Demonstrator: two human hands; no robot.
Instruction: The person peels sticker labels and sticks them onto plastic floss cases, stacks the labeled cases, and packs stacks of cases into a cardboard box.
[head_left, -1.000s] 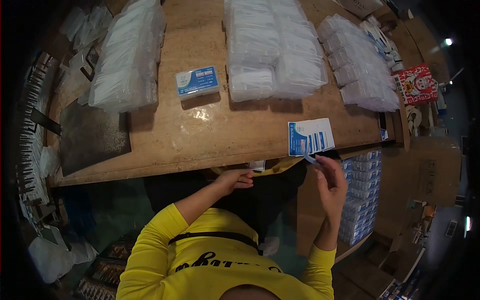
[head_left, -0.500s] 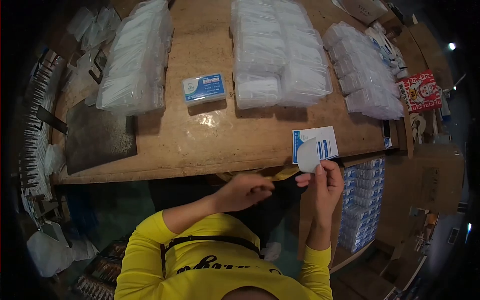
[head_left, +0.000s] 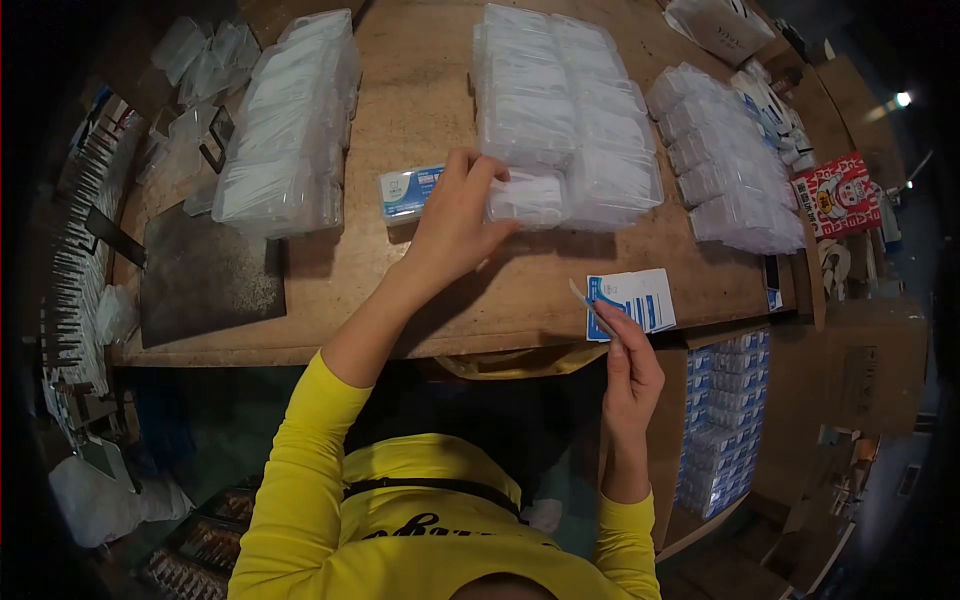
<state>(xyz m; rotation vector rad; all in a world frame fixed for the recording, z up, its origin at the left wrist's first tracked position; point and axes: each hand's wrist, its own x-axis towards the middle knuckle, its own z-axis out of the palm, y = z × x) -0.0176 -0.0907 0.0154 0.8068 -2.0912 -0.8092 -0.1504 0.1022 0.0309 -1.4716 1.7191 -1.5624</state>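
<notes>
My left hand (head_left: pixel 455 215) reaches over the table, its fingers and thumb around the left end of a clear plastic box (head_left: pixel 535 198) with white contents. That box sits at the front of the middle stack. Partly behind the same hand lies a box with a blue-and-white label (head_left: pixel 402 197). My right hand (head_left: pixel 630 365) is closed on a thin paper card (head_left: pixel 584 300), seen nearly edge-on. Just beyond its fingers, printed blue-and-white cards (head_left: pixel 655 298) lie near the table's front edge.
Stacks of clear boxes stand at left (head_left: pixel 285 140), middle (head_left: pixel 610 130) and right (head_left: pixel 735 170). A dark plate (head_left: pixel 205 285) lies front left. Beneath the table at right, a carton (head_left: pixel 675 440) holds labelled boxes (head_left: pixel 725 420). A red printed packet (head_left: pixel 840 195) is at far right.
My left hand has moved from the table's front edge up to the middle stack's front box. My right hand has shifted slightly left, turning its card nearly edge-on.
</notes>
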